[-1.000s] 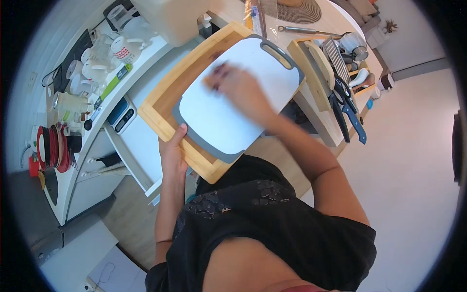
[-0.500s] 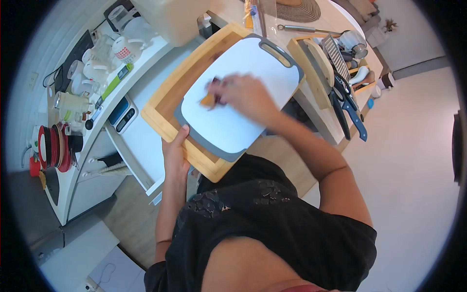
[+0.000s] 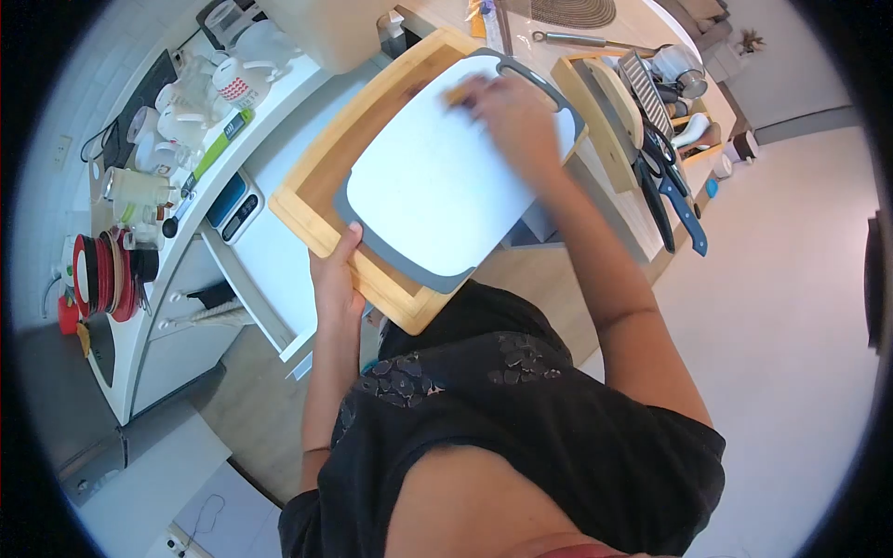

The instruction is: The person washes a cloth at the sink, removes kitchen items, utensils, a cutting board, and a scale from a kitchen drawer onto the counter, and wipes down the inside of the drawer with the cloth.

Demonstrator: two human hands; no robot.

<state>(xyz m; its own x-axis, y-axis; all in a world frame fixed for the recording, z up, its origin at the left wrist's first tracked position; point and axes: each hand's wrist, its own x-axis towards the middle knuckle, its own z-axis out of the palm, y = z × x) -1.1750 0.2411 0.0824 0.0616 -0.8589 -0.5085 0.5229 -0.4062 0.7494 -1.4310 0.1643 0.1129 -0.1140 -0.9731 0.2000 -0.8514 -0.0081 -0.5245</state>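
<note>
A white cutting board (image 3: 419, 177) with a grey rim and handle slot lies in a wooden tray (image 3: 326, 158), both tilted in front of my body. My left hand (image 3: 337, 279) grips the tray's near left edge, its thumb over the rim beside the board's grey corner. Over the board's upper part is my right hand (image 3: 516, 121), blurred by motion, its fingers closed on a small cloth (image 3: 458, 95), orange and dark, which is also blurred. Most of the cloth is hidden by the fingers.
An open drawer (image 3: 279, 270) with a digital scale (image 3: 240, 206) is at left, below a counter with mugs (image 3: 237, 84) and stacked plates (image 3: 102, 274). To the right, a wooden box (image 3: 605, 139) stands by scissors and knives (image 3: 684, 219). A whisk-like utensil (image 3: 595, 40) lies behind.
My right hand has moved up and right across the board with the cloth, toward the handle slot. The board and tray have shifted slightly upward in view, with my left hand still on the tray.
</note>
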